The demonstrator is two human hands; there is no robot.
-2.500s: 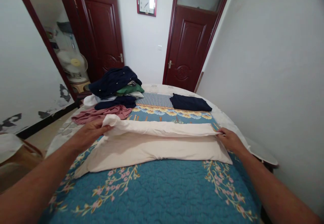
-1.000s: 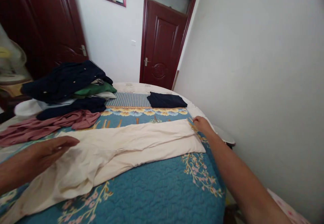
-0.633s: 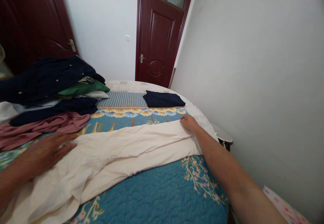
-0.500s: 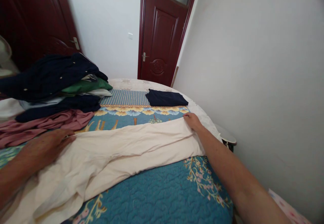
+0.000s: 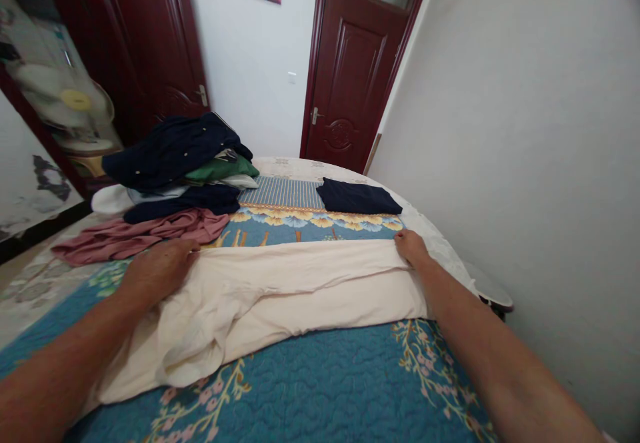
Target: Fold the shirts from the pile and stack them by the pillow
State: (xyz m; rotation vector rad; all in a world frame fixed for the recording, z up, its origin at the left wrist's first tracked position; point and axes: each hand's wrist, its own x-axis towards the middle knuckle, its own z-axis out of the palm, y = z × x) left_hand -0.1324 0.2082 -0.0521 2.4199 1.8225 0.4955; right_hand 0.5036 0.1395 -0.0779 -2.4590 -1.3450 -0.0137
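Note:
Cream trousers (image 5: 310, 289) lie stretched sideways over the blue patterned quilt (image 5: 310, 389). At their upper left edge, my left hand (image 5: 163, 266) is closed on the cloth, its fingertips partly hidden. My right hand (image 5: 411, 246) pinches the upper right corner at the far end of the legs. The fabric between my hands is fairly flat, with a lengthwise crease. Toward the lower left the cloth is loose and rumpled, with a curled flap near the quilt's flower print.
Beyond my left hand is a pile of clothes: a navy garment (image 5: 175, 149), a green one (image 5: 220, 168) and a pink one (image 5: 145, 233). A folded navy garment (image 5: 360, 196) rests at the far right of the bed. A white wall (image 5: 540, 163) runs along the right.
The view has swung left, so things appear further right. My left hand has pulled the upper left of the trousers, and the top edge looks straighter. Both hands still hold on.

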